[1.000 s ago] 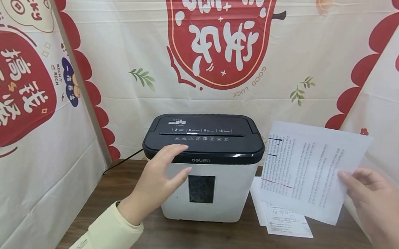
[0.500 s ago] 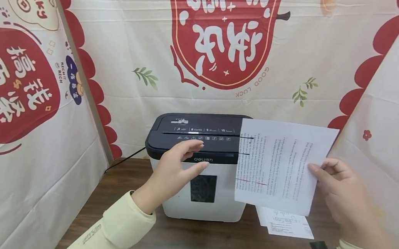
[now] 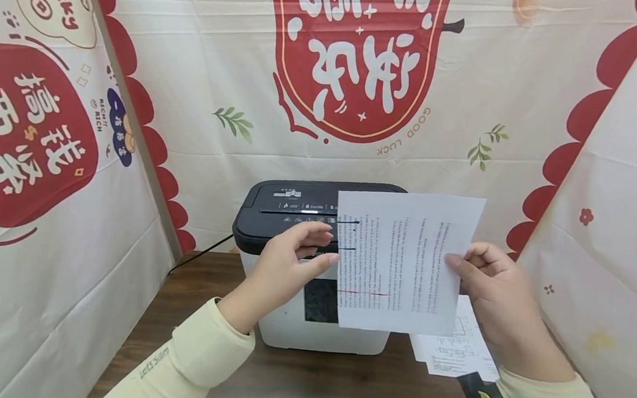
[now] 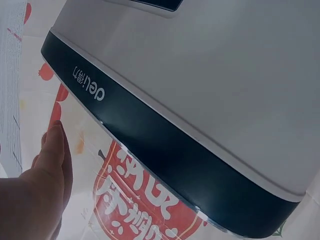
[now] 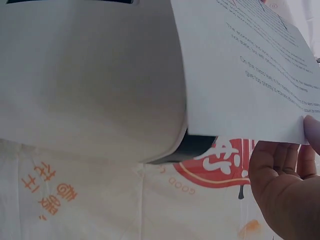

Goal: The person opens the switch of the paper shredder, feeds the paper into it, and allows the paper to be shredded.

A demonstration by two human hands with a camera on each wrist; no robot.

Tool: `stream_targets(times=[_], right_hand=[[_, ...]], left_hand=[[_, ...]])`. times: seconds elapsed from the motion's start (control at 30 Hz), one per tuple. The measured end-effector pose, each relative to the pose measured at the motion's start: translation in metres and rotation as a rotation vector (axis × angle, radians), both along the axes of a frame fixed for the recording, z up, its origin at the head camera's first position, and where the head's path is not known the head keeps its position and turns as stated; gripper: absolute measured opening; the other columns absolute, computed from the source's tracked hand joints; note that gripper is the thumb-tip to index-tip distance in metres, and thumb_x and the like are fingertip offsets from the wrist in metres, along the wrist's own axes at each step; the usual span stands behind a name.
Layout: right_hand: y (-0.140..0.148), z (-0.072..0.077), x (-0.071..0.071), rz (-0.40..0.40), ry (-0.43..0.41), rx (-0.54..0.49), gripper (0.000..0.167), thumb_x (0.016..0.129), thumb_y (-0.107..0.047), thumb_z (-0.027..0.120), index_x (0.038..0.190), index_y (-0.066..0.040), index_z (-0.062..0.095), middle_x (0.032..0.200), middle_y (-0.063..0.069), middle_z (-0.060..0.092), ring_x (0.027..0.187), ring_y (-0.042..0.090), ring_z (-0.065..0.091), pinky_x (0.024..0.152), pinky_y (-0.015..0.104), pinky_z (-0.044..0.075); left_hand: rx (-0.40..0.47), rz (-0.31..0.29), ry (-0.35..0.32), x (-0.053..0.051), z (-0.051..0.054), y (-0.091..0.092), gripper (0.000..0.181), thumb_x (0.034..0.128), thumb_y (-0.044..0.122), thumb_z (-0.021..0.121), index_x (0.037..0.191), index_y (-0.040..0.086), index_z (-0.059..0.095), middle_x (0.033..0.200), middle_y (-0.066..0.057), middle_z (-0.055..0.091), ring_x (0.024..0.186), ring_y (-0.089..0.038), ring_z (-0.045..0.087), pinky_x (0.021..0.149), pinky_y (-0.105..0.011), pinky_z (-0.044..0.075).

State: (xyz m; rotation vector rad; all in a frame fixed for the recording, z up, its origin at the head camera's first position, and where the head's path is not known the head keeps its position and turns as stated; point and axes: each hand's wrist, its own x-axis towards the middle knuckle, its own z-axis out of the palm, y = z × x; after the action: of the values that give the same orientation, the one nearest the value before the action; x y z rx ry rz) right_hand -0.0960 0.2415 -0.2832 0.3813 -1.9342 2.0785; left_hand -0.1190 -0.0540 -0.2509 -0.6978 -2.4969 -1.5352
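The right hand [image 3: 502, 298] pinches the right edge of a printed sheet [image 3: 403, 260] between thumb and fingers, holding it upright in front of the shredder [image 3: 288, 240]. In the right wrist view the thumb lies on the sheet [image 5: 225, 100] near its edge. The left hand [image 3: 282, 270] is beside the sheet's left edge, fingers and thumb apart with nothing between them; contact with the paper cannot be told. In the left wrist view the left hand [image 4: 45, 175] is near the shredder's dark top [image 4: 150, 135]. The sheet hides the right part of the shredder.
More printed papers [image 3: 457, 357] lie on the brown wooden table [image 3: 305, 383], right of the shredder. A black cord [image 3: 200, 255] runs from the shredder's left side. Patterned cloth [image 3: 195, 61] hangs behind and on both sides.
The right hand has carried the sheet leftward, from beside the shredder to in front of it. The left hand has shifted right, so the sheet's left edge is now close to it.
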Motion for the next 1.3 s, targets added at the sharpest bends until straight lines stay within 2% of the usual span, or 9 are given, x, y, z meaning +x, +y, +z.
stream_targets(times=[0.17, 0.37, 0.47, 0.6, 0.83, 1.07, 1.3], right_hand=[[-0.009, 0.005, -0.001, 0.003, -0.004, 0.069, 0.009, 0.093, -0.004, 0.061, 0.100, -0.011, 0.062, 0.097, -0.005, 0.071, 0.077, 0.012, 0.069, 0.064, 0.021, 0.054], [-0.018, 0.005, -0.006, 0.028, 0.044, 0.059, 0.015, 0.093, 0.002, 0.059, 0.098, -0.011, 0.063, 0.098, -0.003, 0.070, 0.079, 0.013, 0.069, 0.068, 0.021, 0.055], [-0.023, 0.008, -0.008, 0.039, 0.050, 0.073, 0.013, 0.093, 0.001, 0.059, 0.098, -0.011, 0.063, 0.099, -0.003, 0.070, 0.080, 0.013, 0.069, 0.069, 0.022, 0.056], [-0.029, 0.012, -0.010, 0.041, 0.036, 0.107, 0.008, 0.093, -0.003, 0.060, 0.096, -0.010, 0.061, 0.098, -0.004, 0.070, 0.082, 0.013, 0.068, 0.071, 0.023, 0.055], [-0.031, 0.021, -0.015, 0.056, 0.019, 0.194, 0.005, 0.093, -0.005, 0.063, 0.095, -0.009, 0.061, 0.098, -0.004, 0.069, 0.087, 0.011, 0.067, 0.077, 0.020, 0.052], [-0.028, 0.033, -0.019, 0.052, 0.043, 0.300, 0.007, 0.092, -0.006, 0.064, 0.095, -0.013, 0.063, 0.100, -0.010, 0.070, 0.089, 0.008, 0.066, 0.079, 0.017, 0.051], [-0.027, 0.047, -0.021, 0.046, 0.037, 0.324, 0.006, 0.092, -0.008, 0.065, 0.095, -0.012, 0.063, 0.101, -0.011, 0.070, 0.090, 0.008, 0.066, 0.079, 0.017, 0.050]], left_hand=[[0.049, -0.015, -0.023, -0.002, 0.002, 0.000, 0.039, 0.0872, 0.010, 0.071, 0.124, 0.006, 0.060, 0.110, -0.006, 0.066, 0.098, -0.016, 0.065, 0.089, -0.029, 0.054], [0.035, 0.007, -0.081, -0.003, 0.005, -0.001, 0.025, 0.0883, 0.014, 0.071, 0.113, 0.010, 0.066, 0.097, -0.002, 0.069, 0.084, -0.013, 0.065, 0.077, -0.029, 0.055], [0.018, 0.021, -0.102, -0.003, 0.008, -0.001, 0.020, 0.0889, 0.014, 0.070, 0.108, 0.010, 0.067, 0.097, -0.002, 0.070, 0.082, -0.013, 0.066, 0.075, -0.029, 0.055], [0.023, 0.021, -0.115, -0.003, 0.011, -0.002, 0.022, 0.0896, 0.012, 0.068, 0.111, 0.009, 0.068, 0.101, -0.003, 0.071, 0.082, -0.014, 0.068, 0.077, -0.031, 0.057], [0.008, 0.040, -0.092, -0.003, 0.017, -0.004, 0.023, 0.0908, 0.011, 0.067, 0.113, 0.009, 0.068, 0.102, -0.002, 0.072, 0.084, -0.014, 0.068, 0.079, -0.032, 0.056], [-0.015, 0.038, -0.078, -0.005, 0.028, -0.007, 0.024, 0.0918, 0.012, 0.066, 0.116, 0.009, 0.067, 0.103, -0.003, 0.071, 0.084, -0.015, 0.069, 0.080, -0.032, 0.056], [-0.018, 0.024, -0.051, -0.006, 0.041, -0.007, 0.023, 0.0925, 0.012, 0.065, 0.115, 0.009, 0.067, 0.104, -0.004, 0.071, 0.084, -0.015, 0.070, 0.079, -0.032, 0.057]])
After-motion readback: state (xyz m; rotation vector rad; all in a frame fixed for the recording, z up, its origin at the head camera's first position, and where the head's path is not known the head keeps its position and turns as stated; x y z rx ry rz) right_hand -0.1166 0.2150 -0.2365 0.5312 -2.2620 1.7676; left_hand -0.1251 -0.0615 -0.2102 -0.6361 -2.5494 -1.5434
